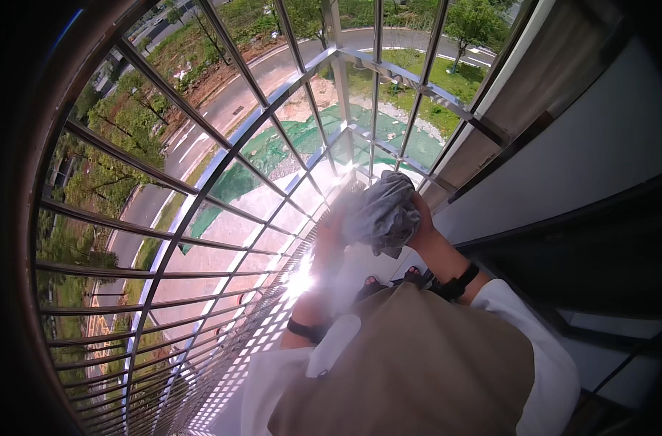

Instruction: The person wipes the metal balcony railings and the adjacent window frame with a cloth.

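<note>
— Two hands, one crumpled grey cloth bundle (380,212): the right hand (422,221) grips its right side, the left hand (331,234) presses its left side, grasp washed out by glare.

— Where is it held?

— Chest-high over a perforated metal balcony floor (238,347), just before the silver barred window cage (200,174).

— And around?

— One black band on each wrist; road and trees far below; a grey wall (563,152) on the right.

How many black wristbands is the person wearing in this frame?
2. One wristband sits on the left forearm, low near the sunlit grating; the other wristband is on the right forearm, just below the right hand gripping the grey cloth.
</note>
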The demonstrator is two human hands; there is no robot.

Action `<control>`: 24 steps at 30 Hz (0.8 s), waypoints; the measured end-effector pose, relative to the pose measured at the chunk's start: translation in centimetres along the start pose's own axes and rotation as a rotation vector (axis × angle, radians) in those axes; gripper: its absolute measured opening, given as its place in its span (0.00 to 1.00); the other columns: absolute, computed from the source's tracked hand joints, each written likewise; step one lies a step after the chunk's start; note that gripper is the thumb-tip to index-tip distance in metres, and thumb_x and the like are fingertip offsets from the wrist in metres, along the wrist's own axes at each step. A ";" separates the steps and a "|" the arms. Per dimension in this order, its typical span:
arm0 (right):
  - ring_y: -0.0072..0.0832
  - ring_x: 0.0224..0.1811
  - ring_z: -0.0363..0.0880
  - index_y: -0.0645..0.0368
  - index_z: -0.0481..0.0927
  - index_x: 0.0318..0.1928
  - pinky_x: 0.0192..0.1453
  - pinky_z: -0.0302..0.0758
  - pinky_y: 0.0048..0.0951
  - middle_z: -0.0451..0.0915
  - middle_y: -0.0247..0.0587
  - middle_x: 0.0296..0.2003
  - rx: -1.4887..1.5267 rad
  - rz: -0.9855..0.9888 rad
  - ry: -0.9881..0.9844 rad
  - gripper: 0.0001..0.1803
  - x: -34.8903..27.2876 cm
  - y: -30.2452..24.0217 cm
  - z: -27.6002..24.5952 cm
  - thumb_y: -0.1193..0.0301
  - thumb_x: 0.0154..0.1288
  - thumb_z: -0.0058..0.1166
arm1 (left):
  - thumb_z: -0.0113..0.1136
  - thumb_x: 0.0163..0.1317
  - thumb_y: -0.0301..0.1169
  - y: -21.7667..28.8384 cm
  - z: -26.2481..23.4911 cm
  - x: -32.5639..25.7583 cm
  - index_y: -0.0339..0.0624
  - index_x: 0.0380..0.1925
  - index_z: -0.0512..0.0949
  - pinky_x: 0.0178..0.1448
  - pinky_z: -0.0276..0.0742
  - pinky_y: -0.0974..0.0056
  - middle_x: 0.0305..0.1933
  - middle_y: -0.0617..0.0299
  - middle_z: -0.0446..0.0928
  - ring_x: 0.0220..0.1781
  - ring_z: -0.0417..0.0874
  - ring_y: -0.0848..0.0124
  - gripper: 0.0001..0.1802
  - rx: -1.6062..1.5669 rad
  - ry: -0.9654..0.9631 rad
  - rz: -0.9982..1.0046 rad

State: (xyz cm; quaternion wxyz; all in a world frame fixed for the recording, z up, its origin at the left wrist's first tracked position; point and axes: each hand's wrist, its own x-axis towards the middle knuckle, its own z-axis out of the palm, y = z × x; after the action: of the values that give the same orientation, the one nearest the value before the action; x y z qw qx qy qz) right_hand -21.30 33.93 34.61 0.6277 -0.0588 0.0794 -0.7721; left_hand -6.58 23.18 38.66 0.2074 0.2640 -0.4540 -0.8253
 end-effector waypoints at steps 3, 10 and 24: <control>0.37 0.53 0.65 0.57 0.60 0.56 0.58 0.60 0.40 0.66 0.44 0.51 0.038 -0.078 -0.080 0.27 -0.3 0.0 2.6 0.55 0.60 0.28 | 0.40 0.61 0.39 1.3 3.0 0.9 0.37 0.49 0.64 0.50 0.70 0.62 0.46 0.58 0.70 0.47 0.73 0.67 0.20 0.126 -0.272 0.128; 0.34 0.39 0.71 0.58 0.75 0.32 0.43 0.68 0.32 0.71 0.44 0.35 -0.721 -0.503 -0.125 0.13 -0.3 0.4 12.6 0.66 0.45 0.50 | 0.50 0.55 0.33 -2.4 2.6 -0.2 0.42 0.52 0.61 0.53 0.65 0.61 0.53 0.58 0.64 0.52 0.67 0.67 0.24 0.518 -0.316 0.239; 0.25 0.43 0.68 0.64 0.70 0.43 0.48 0.64 0.26 0.70 0.41 0.38 -1.242 -0.583 0.482 0.15 -1.5 0.3 7.8 0.73 0.54 0.45 | 0.46 0.56 0.29 1.8 9.0 -0.5 0.36 0.41 0.67 0.52 0.64 0.65 0.43 0.57 0.69 0.47 0.70 0.67 0.13 0.597 -0.265 0.863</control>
State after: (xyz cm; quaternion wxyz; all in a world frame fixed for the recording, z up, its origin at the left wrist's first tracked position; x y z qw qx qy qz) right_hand -19.18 34.98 42.24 0.2124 -0.2514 0.6203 -0.7120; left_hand -11.63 28.37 44.38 0.3847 -0.0054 -0.7582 -0.5264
